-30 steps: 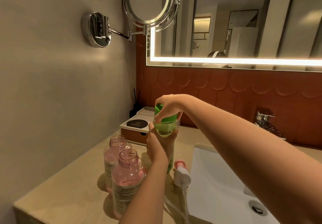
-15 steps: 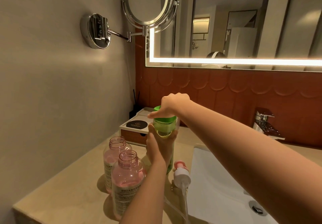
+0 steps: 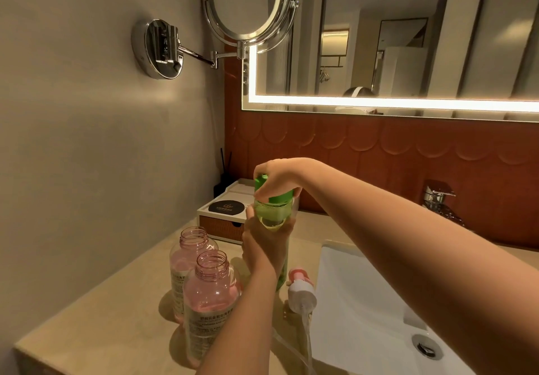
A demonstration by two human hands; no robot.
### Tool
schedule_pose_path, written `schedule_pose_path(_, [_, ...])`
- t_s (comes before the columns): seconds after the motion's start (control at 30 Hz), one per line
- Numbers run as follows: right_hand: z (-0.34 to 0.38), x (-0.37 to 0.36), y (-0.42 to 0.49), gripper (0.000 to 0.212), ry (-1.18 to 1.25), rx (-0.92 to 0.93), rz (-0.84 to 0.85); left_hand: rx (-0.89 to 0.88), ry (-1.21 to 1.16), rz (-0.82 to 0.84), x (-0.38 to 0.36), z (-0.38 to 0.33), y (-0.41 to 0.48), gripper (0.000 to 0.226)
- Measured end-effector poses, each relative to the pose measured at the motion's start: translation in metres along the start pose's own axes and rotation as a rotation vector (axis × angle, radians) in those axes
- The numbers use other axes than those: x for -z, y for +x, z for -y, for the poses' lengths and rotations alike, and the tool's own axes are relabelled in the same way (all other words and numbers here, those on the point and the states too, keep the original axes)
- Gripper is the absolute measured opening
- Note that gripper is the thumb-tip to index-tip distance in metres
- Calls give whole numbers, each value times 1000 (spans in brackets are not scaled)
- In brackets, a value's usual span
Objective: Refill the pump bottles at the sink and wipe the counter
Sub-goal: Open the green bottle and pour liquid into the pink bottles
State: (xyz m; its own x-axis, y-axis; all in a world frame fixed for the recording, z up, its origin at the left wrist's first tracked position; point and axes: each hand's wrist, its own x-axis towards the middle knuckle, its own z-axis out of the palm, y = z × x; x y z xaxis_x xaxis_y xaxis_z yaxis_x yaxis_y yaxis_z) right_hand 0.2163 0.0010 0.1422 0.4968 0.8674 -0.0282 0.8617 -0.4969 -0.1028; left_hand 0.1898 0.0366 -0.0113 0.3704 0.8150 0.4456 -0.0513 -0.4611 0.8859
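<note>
the left hand [image 3: 262, 245] is wrapped round the middle of a green bottle [image 3: 272, 212], holding it upright over the counter [image 3: 102, 331]. the right hand [image 3: 277, 175] comes down from above, fingers curled tight round the green cap [image 3: 281, 196] on the bottle's neck. just left of the lower grip and nearer the camera stand two pink bottles [image 3: 211, 296], uncapped. just right of it a pump top [image 3: 302, 293] with its tube lies at the edge of the sink [image 3: 364, 301].
</note>
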Motion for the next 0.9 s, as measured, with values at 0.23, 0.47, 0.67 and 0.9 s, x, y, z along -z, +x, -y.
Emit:
schedule_pose_path(0.23, [-5, -15, 14, 68, -172, -70, -132, 62, -32, 38, 6, -7, -10, 131])
schedule_pose_path(0.47, [-18, -3, 9, 54, 97, 44, -222, 204, -123, 130, 12, -14, -7, 81])
schedule_pose_path(0.67, [-45, -6, 10, 62, 316, 30, -441, 178, 118, 6, 1, -7, -1, 44])
schedule_pose_path(0.9, [-92, -44, 4, 71, 364, -271, -609, 170, 77, 53, 4, -14, -4, 68])
